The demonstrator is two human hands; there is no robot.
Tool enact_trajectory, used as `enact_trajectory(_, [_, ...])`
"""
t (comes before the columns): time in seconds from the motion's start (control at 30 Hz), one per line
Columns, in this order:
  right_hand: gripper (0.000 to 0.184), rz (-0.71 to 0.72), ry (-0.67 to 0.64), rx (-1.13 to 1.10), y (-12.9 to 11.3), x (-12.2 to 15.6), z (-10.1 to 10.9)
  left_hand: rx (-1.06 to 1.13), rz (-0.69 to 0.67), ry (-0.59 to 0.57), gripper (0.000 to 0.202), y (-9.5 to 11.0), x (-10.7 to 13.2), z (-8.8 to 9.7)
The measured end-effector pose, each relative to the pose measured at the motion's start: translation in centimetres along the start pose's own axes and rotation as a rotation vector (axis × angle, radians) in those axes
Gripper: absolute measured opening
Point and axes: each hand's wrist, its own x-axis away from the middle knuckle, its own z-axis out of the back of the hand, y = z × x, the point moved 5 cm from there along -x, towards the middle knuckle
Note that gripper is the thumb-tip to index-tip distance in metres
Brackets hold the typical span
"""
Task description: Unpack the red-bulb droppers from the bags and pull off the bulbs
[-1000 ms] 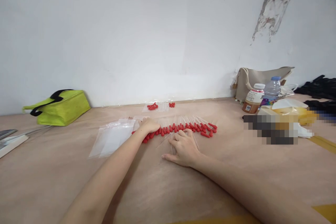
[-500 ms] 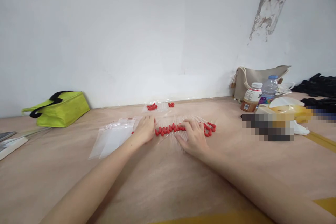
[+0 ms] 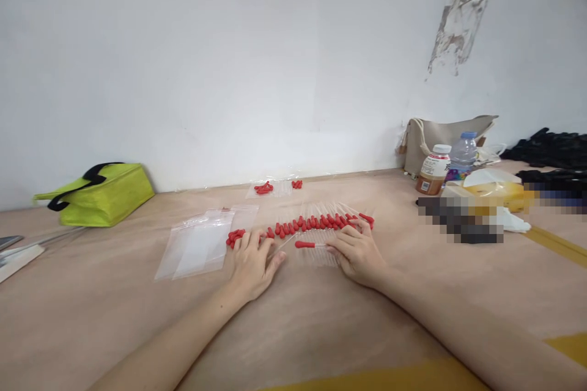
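Note:
A row of clear droppers with red rubber bulbs [image 3: 316, 222] lies across the tan table [image 3: 293, 317]. My left hand [image 3: 254, 261] rests flat on the table, fingers spread, its fingertips touching the red bulbs at the row's left end. My right hand [image 3: 358, 250] lies just in front of the row, fingers curled, pinching the glass end of a single dropper [image 3: 308, 245] that lies apart from the row with its red bulb pointing left. A pile of clear zip bags [image 3: 202, 243] lies to the left of my left hand.
A small bag with a few red-bulb droppers [image 3: 270, 187] lies by the wall. A lime green bag [image 3: 98, 192] sits at far left. At right stand a beige tote [image 3: 444, 137], two bottles [image 3: 433, 169] and black cloth [image 3: 553, 149].
Both hands drew back toward me from the row. My right hand pulled one dropper out of the row. My left hand slid back and flattened, uncovering the left-end bulbs.

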Motion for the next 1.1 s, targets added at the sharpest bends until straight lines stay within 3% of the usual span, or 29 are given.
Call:
enact_trajectory(0.07, [0.018,-0.098,0.026,-0.014,1.1,0.0,0.1,-0.017,0.046,-0.026,0.029,-0.5,0.1,-0.2])
enact_trajectory(0.17, [0.018,-0.189,0.056,-0.029,2.0,0.0,0.1,0.046,0.008,-0.067,0.028,-0.2,0.4,-0.6])
enact_trajectory(0.33, [0.018,-0.188,0.011,-0.044,1.4,0.0,-0.3,0.201,-0.11,-0.19,0.025,0.7,0.9,-1.2])
enact_trajectory(0.47, [0.02,-0.156,-0.05,-0.041,0.4,-0.2,-0.9,0.247,-0.082,-0.148,0.026,0.7,0.5,-0.9])
enact_trajectory(0.53, [0.02,-0.127,-0.082,-0.04,-0.1,-0.3,-1.2,0.271,-0.074,-0.12,0.044,1.0,0.4,-0.8])
enact_trajectory(0.63, [0.021,-0.119,-0.076,-0.021,-0.3,-0.3,-1.4,0.299,-0.088,-0.095,0.087,1.7,0.4,-1.1])
enact_trajectory(0.7, [0.022,-0.161,-0.034,-0.007,0.1,-0.3,-1.2,0.292,-0.068,-0.063,0.099,1.9,0.2,-1.5])
enact_trajectory(0.87, [0.023,-0.254,-0.014,-0.031,1.2,-0.2,-1.0,0.248,-0.008,-0.056,0.085,1.8,-0.7,-2.5])
enact_trajectory(1.1, [0.022,-0.217,-0.038,-0.04,0.9,-0.2,-1.2,0.284,0.077,-0.099,0.076,1.4,-0.5,-3.2])
